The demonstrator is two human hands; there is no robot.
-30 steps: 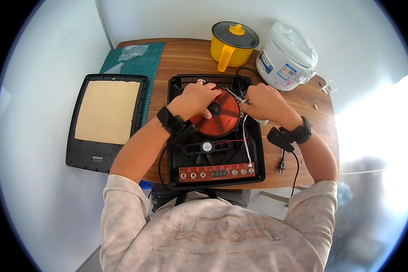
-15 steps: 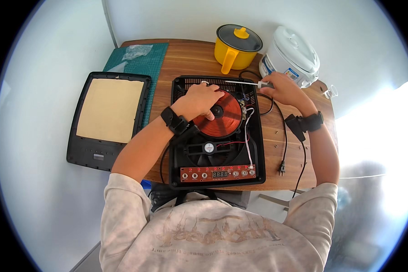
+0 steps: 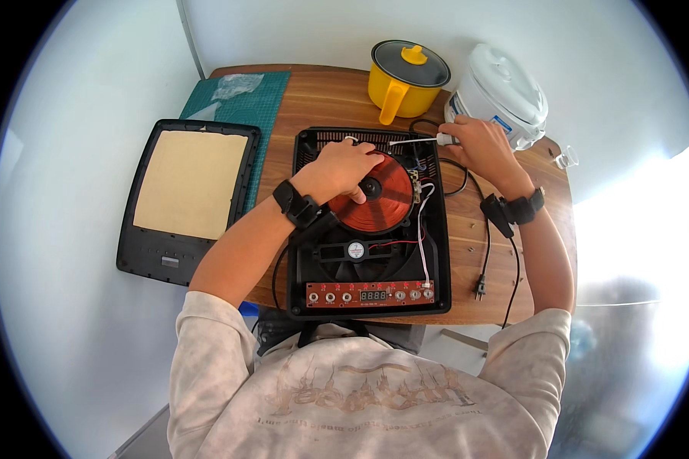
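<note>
An opened black appliance base [image 3: 436,260] lies on the table, exposing a round red coil [image 3: 383,205], a fan below it and a red circuit board [image 3: 337,294] along its front. My left hand [image 3: 341,172] grips the coil, thumb near its middle and fingers curled over its upper left edge. A screwdriver with a grey-white handle [image 3: 445,139] is in the closed fingers of my right hand [image 3: 478,141], its shaft pointing left above the coil's back edge. White and red wires [image 3: 423,229] run down the base's right side.
The detached top panel [image 3: 184,176] lies left on a green mat [image 3: 272,103]. A yellow pot [image 3: 390,84] and white rice cooker [image 3: 505,92] stand behind. A black plug [image 3: 480,287], small screws and a clear cup [image 3: 566,157] are on the wooden table [image 3: 283,141], beside white walls.
My right hand has risen from the coil's right side toward the back right, bringing the screwdriver level above the base. My left hand stays on the coil; the view has shifted slightly.
</note>
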